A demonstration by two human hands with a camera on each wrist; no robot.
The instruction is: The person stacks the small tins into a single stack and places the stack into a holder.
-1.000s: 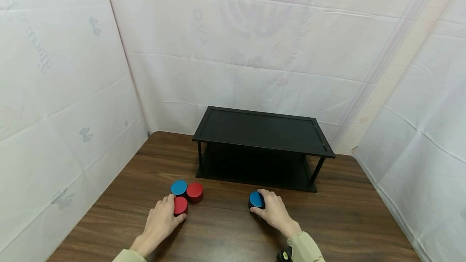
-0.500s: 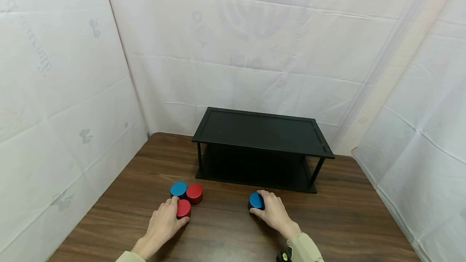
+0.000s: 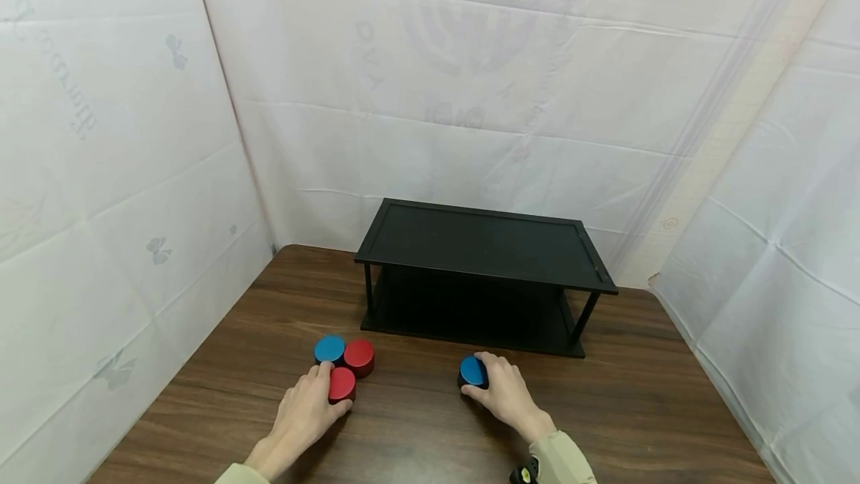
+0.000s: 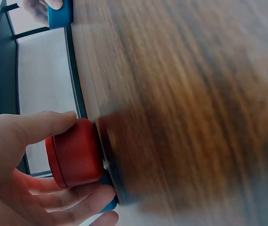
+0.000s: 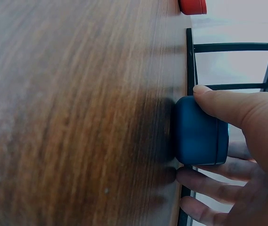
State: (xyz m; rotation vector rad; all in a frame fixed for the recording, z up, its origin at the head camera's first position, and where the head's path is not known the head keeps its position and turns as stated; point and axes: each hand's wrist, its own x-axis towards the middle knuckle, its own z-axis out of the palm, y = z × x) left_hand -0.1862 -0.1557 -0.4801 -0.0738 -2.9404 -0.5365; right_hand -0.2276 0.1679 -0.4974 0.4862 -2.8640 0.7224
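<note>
My left hand (image 3: 302, 411) grips a short red round tin (image 3: 342, 384) between thumb and fingers. Close up in the left wrist view, the red tin (image 4: 77, 154) shows a lid seam, with its base at the table surface. Just behind it sit a blue tin (image 3: 330, 349) and a second red tin (image 3: 359, 358), side by side. To the right, my right hand (image 3: 505, 393) holds another blue tin (image 3: 473, 370), thumb on the near side and fingers around the far side. That blue tin (image 5: 197, 132) is upright at the tabletop in the right wrist view.
A black two-tier rack (image 3: 484, 245) stands at the back of the brown wooden table (image 3: 416, 424), behind both hands. White printed cloth (image 3: 470, 81) hangs behind the table and along both sides.
My left hand has shifted slightly to the right with the red tin. The right hand and its blue tin hold their place, as do the two tins at the back.
</note>
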